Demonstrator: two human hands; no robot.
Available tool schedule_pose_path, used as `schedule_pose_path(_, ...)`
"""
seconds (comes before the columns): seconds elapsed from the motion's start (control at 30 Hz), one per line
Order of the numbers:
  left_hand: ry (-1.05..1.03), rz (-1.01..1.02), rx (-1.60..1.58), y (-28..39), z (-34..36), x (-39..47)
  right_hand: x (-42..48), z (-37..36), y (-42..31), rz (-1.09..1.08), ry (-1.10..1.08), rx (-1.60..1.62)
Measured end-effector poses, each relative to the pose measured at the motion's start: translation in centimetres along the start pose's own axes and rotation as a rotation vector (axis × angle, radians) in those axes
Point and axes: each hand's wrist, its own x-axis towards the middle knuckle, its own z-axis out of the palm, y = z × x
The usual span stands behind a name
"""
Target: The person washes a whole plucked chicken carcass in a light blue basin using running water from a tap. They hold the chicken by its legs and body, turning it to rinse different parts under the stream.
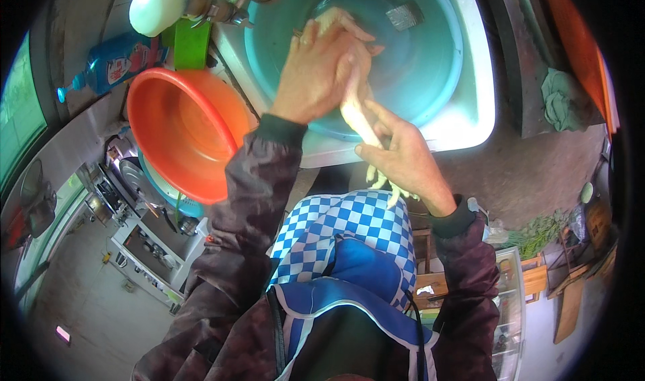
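A plucked bird (357,121), apparently a chicken, is held over a teal plastic basin (436,74) that sits in a white sink (461,132). My left hand (315,79) lies across the body and grips it; the palm hides most of it. Beyond those fingers a pale wing or similar part (340,21) shows. On the pale leg, my right hand (408,147) closes thumb and fingers around the lower part, and the clawed foot (393,192) hangs past the sink's front edge. A small silvery square (404,17) appears inside the basin; what it is cannot be told.
An orange plastic basin (174,129) stands tilted by my left forearm. Behind it are a blue detergent bottle (121,63) lying down, a green object (192,46) and a metal tap (216,12). A greyish cloth (564,99) hangs at the right.
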Motion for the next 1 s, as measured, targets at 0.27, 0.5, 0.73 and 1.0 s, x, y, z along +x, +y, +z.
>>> schedule_pose_path(0.27,-0.019,-0.227,-0.548,7.4,0.6,-8.4,0.1,1.6,2.1,-0.092,0.041,-0.062)
schedule_pose_path(0.5,0.254,-0.887,-1.32,6.9,0.5,-8.2,-1.2,2.2,-0.2,-0.239,0.026,-0.269)
schedule_pose_path(0.73,-0.045,-0.916,-1.793,2.9,3.0,-4.8,-2.8,4.1,0.2,-0.47,0.134,-0.442)
schedule_pose_path(1.0,0.143,-0.634,-2.12,4.3,5.8,-7.0,-3.1,2.5,0.9,-0.11,0.052,-0.126)
